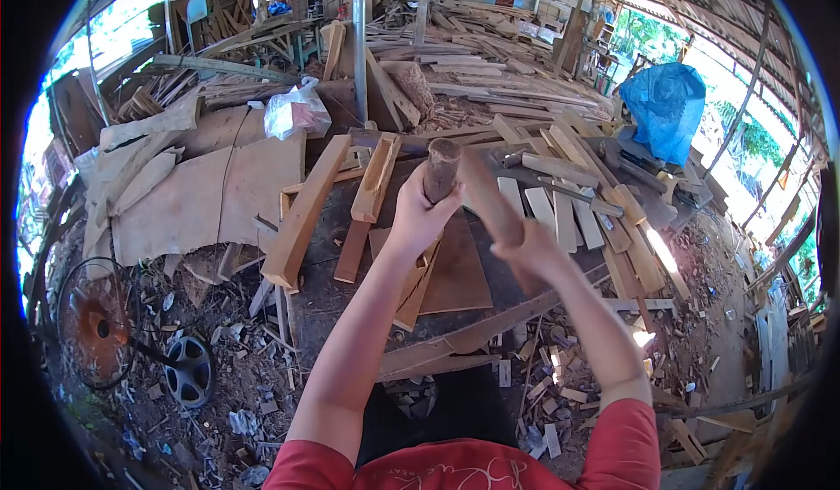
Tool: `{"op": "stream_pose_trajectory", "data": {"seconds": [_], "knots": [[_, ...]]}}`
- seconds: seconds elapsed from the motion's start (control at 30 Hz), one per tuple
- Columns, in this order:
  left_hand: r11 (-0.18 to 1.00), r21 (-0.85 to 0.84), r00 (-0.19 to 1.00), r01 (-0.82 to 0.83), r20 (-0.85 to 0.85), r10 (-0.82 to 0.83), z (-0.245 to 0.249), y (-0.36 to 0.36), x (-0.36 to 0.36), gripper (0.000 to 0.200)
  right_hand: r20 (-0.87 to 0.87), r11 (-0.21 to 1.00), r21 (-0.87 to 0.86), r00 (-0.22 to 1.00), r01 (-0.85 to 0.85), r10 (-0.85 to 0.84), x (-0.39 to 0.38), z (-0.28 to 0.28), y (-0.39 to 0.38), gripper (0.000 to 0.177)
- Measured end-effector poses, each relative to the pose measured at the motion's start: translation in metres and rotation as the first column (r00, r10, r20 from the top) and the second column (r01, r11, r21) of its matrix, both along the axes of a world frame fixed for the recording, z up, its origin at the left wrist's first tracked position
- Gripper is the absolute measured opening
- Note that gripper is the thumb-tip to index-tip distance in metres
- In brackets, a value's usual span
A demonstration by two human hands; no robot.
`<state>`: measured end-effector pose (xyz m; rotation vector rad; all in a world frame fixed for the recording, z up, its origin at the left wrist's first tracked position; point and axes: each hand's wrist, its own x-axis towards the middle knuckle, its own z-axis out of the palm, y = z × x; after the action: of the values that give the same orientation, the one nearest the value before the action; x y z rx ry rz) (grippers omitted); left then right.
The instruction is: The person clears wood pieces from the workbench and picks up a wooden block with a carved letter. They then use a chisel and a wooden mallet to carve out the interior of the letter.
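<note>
Clearly, a full hold on both sides: wooden handle (444, 162) in the left hand (424, 210), wooden club (490, 197) in the right hand (532, 249).
Stands roughly upright over the middle of the table (319, 315), round end up, above a slotted wood piece (416, 293) pointing toward the near edge; hidden lower down, so impossible to see any contact there. Looks stiff, hard and fairly light, hardly fragile; best taken just below the round end. Closely wrapped by left fingers, with no visible gap. As for the club, leans beside the handle, blurred; probably heavier, rigid, perhaps slippery if worn smooth. Best held low. Grasped near the lower end, right fingers curled round, exact placing lost in blur.
</note>
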<state>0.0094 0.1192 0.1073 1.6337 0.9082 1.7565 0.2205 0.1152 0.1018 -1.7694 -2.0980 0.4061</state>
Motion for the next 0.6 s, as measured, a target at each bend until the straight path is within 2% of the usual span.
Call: {"op": "stream_pose_trajectory", "data": {"seconds": [0.03, 0.07, 0.1, 0.17, 0.23, 0.3, 0.37, 0.43, 0.47, 0.53, 0.57, 0.6], "knots": [[1.000, -0.012, 1.000, 0.011, -0.008, -0.011, -0.002, 0.002, -0.001, 0.017, 0.067, 0.998, -0.056, 0.998, -0.006, 0.010, -0.008, -0.006, -0.008, 0.068], [0.999, -0.026, 1.000, 0.020, -0.017, -0.021, -0.004, 0.002, -0.002, 0.017, 0.049, 0.997, -0.038, 0.996, -0.072, 0.074, 0.001, -0.049, 0.008, 0.069], [1.000, -0.026, 1.000, 0.012, -0.017, -0.013, -0.003, 0.002, -0.002, 0.017, 0.049, 0.996, -0.038, 0.995, -0.080, 0.082, -0.003, -0.055, 0.003, 0.069], [1.000, -0.026, 1.000, 0.016, -0.003, -0.016, -0.001, 0.000, -0.001, 0.020, 0.177, 0.995, -0.072, 0.981, -0.066, 0.078, -0.016, -0.061, -0.003, 0.067], [0.998, -0.064, 1.000, 0.024, -0.013, -0.025, 0.001, 0.000, 0.000, 0.021, 0.197, 0.991, -0.087, 0.973, -0.103, 0.118, -0.024, -0.056, -0.006, 0.061], [1.000, 0.029, 1.000, -0.002, -0.021, 0.003, 0.000, 0.002, 0.003, 0.015, 0.034, 0.982, 0.161, 0.995, -0.098, 0.094, -0.029, -0.039, -0.006, 0.055], [1.000, 0.006, 0.998, 0.017, -0.063, -0.017, 0.001, 0.002, 0.002, 0.019, -0.252, 0.948, 0.292, 0.946, -0.125, 0.202, -0.028, -0.020, 0.015, 0.050], [0.999, -0.020, 0.994, 0.035, -0.106, -0.037, 0.001, 0.003, 0.003, 0.024, -0.479, 0.840, 0.505, 0.746, -0.197, 0.462, -0.035, 0.004, 0.026, 0.050], [0.997, 0.024, 0.994, 0.076, -0.076, -0.074, 0.000, 0.005, 0.005, 0.026, -0.480, 0.841, 0.503, 0.746, -0.198, 0.462, -0.044, 0.019, 0.026, 0.050], [0.991, 0.069, 0.993, 0.111, -0.048, -0.108, 0.001, 0.004, 0.008, 0.028, -0.683, 0.757, 0.612, 0.329, -0.231, 0.652, -0.069, 0.044, 0.023, 0.039], [0.993, 0.049, 0.990, 0.110, -0.098, -0.105, 0.003, 0.002, 0.009, 0.030, -0.683, 0.756, 0.611, 0.327, -0.235, 0.654, -0.077, 0.050, 0.023, 0.039], [0.994, 0.030, 0.984, 0.106, -0.149, -0.101, 0.006, -0.001, 0.009, 0.033, -0.734, 0.795, 0.553, 0.305, -0.250, 0.606, -0.084, 0.054, 0.024, 0.029]]}}
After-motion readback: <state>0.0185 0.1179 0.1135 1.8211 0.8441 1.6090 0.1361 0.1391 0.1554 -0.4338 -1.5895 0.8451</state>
